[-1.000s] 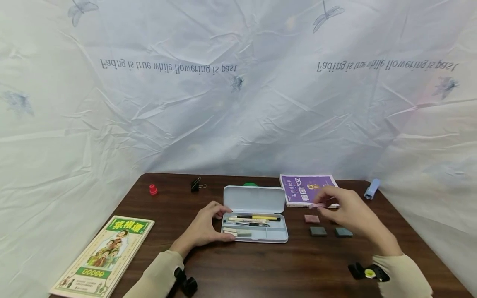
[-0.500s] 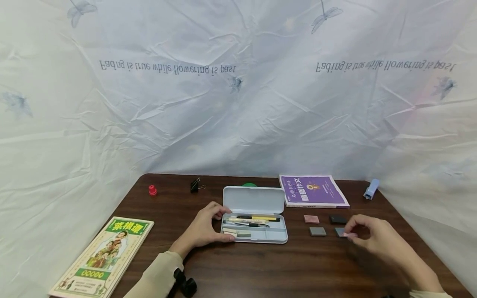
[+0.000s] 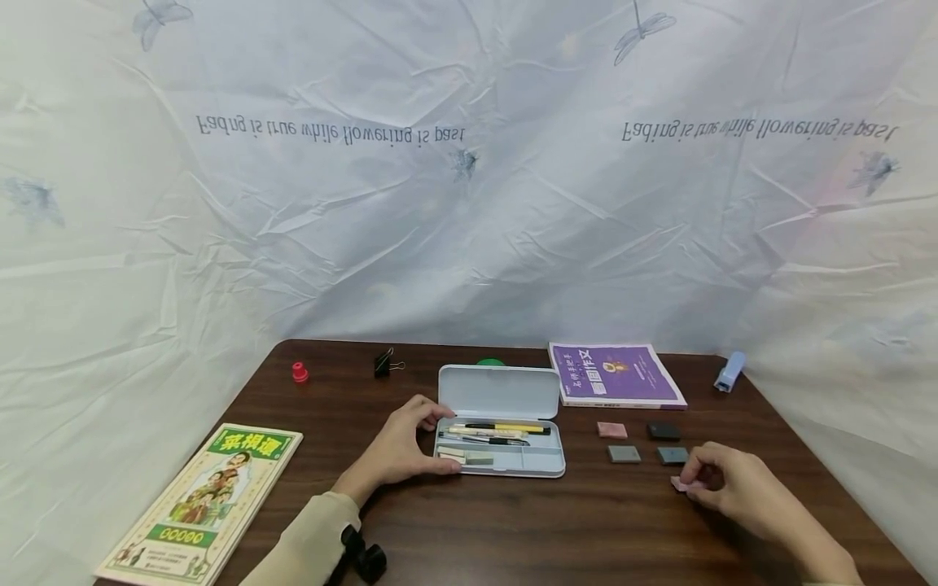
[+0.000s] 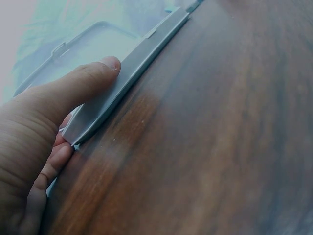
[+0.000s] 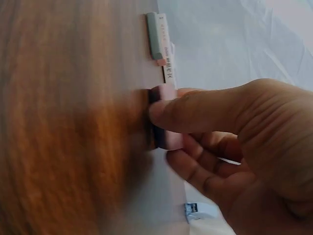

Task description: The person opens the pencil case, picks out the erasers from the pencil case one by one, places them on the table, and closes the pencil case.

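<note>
An open light-blue pencil case (image 3: 542,462) stands on the table, its lid (image 3: 500,392) raised. My left hand (image 3: 399,443) grips its left end, thumb at the front edge and fingers round the back corner. Several pens (image 3: 506,428) lie in its upper part, and pale eraser-like blocks (image 3: 479,459) sit at lower left. My right hand (image 3: 740,488) pinches a small pink eraser (image 5: 171,117) between thumb and fingers, low over the table. Behind it lie a blue-grey eraser (image 3: 672,456), a black one (image 3: 664,432), a grey one (image 3: 624,454) and a pink one (image 3: 611,430).
A purple book (image 3: 619,376) lies at the back right, with a light-blue stapler-like object (image 3: 729,372) beyond it. At the back left are a red cap-like piece (image 3: 300,372) and a black binder clip (image 3: 384,364). A green-and-cream book (image 3: 205,505) lies at the left.
My right hand has carried the pink eraser from over the purple book rightward and toward the front, down near the table. My left hand has stayed on the pencil case.
</note>
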`<state>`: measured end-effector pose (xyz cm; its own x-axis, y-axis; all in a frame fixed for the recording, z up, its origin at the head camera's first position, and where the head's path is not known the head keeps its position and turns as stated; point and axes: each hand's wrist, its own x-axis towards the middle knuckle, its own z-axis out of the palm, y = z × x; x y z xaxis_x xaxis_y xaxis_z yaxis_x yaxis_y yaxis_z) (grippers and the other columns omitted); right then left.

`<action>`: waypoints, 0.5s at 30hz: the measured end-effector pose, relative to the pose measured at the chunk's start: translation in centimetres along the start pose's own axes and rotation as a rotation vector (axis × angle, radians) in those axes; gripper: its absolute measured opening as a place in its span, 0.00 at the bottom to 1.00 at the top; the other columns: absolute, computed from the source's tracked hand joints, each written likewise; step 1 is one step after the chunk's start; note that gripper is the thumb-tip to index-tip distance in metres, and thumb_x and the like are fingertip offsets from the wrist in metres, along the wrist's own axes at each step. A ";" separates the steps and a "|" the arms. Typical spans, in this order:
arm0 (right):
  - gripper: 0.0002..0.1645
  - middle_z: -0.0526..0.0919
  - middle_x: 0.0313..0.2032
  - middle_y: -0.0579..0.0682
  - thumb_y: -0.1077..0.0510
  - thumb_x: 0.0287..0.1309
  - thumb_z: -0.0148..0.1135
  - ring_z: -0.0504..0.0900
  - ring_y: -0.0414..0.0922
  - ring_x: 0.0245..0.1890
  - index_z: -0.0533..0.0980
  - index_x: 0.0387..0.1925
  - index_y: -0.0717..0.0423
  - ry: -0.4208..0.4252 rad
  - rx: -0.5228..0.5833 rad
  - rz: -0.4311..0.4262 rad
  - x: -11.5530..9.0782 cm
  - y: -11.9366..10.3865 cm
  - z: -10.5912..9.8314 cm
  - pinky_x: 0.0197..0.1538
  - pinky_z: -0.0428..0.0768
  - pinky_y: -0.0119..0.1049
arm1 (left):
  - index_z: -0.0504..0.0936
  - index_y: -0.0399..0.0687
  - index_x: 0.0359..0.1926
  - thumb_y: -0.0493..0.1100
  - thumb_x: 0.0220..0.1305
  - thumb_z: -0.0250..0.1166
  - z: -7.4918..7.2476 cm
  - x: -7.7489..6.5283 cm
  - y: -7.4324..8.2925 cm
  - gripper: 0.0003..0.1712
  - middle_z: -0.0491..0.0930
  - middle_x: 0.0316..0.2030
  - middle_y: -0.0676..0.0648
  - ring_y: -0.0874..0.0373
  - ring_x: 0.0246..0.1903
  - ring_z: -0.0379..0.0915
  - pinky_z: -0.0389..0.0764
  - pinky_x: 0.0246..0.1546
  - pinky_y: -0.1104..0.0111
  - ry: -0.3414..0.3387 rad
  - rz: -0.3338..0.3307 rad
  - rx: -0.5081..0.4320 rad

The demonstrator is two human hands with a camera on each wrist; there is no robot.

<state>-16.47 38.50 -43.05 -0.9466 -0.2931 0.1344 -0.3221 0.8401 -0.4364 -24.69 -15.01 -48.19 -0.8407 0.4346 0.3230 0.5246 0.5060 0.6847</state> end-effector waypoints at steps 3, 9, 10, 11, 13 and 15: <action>0.16 0.83 0.37 0.36 0.65 0.60 0.83 0.79 0.28 0.34 0.84 0.33 0.43 -0.021 0.023 -0.022 -0.2 0.2 -0.1 0.35 0.81 0.31 | 0.87 0.56 0.64 0.66 0.50 0.90 0.1 0.0 0.0 0.44 0.80 0.57 0.54 0.58 0.53 0.78 0.85 0.59 0.62 0.000 -0.005 0.000; 0.17 0.83 0.36 0.35 0.63 0.59 0.84 0.78 0.28 0.33 0.83 0.32 0.40 -0.011 0.008 -0.016 -0.2 0.1 -0.1 0.35 0.81 0.31 | 0.87 0.56 0.65 0.66 0.50 0.90 0.1 -0.1 0.0 0.44 0.80 0.57 0.55 0.58 0.54 0.78 0.85 0.59 0.61 -0.004 -0.013 0.003; 0.17 0.82 0.36 0.35 0.62 0.59 0.85 0.77 0.28 0.33 0.83 0.32 0.39 -0.003 -0.003 -0.007 -0.2 0.0 0.0 0.35 0.80 0.31 | 0.87 0.56 0.65 0.66 0.50 0.90 0.1 -0.1 0.0 0.44 0.80 0.57 0.54 0.58 0.54 0.78 0.85 0.59 0.61 -0.004 -0.014 0.003; 0.18 0.82 0.35 0.34 0.61 0.58 0.86 0.76 0.28 0.33 0.82 0.32 0.39 0.014 -0.015 0.004 -0.2 -0.2 0.0 0.35 0.79 0.31 | 0.87 0.56 0.65 0.66 0.50 0.90 0.0 -0.1 0.0 0.44 0.80 0.57 0.54 0.58 0.54 0.78 0.85 0.59 0.61 -0.004 -0.013 0.002; 0.19 0.82 0.35 0.34 0.59 0.56 0.88 0.77 0.29 0.33 0.81 0.32 0.38 0.068 -0.024 0.014 -0.2 -0.6 0.0 0.35 0.78 0.32 | 0.87 0.56 0.64 0.66 0.50 0.90 0.0 -0.1 0.0 0.44 0.80 0.57 0.55 0.58 0.54 0.78 0.85 0.59 0.61 -0.005 -0.014 0.001; 0.21 0.82 0.36 0.35 0.58 0.54 0.89 0.79 0.31 0.34 0.80 0.34 0.39 0.129 -0.014 0.003 -0.2 -1.0 -0.1 0.35 0.79 0.32 | 0.87 0.56 0.64 0.66 0.50 0.90 0.0 -0.1 0.0 0.43 0.80 0.57 0.55 0.58 0.54 0.78 0.85 0.59 0.61 -0.006 -0.014 -0.001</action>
<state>-15.95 37.75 -42.52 -0.9413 -0.2305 0.2467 -0.3188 0.8475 -0.4244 -24.61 -15.00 -48.21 -0.8472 0.4319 0.3094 0.5126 0.5111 0.6899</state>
